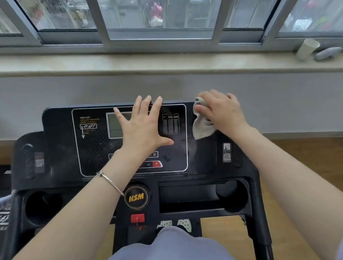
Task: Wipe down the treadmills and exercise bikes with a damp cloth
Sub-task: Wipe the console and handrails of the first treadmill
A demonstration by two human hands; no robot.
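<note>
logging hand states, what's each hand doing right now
Left hand: open, spread flat over the console.
Right hand: gripping the cloth on the console.

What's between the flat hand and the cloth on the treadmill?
In the head view, a small chart of white print sits on the black console between the left hand and the cloth, beside the panel's white border.

The black treadmill console [62,136] stands on a wooden floor [309,157]; on its panel the left hand [142,129] lies flat, and the right hand [221,110] grips a grey cloth [202,128] against it; the pale windowsill [122,62] beyond bears a white cup [307,49], with a bluish object [328,53] just beside it.
</note>
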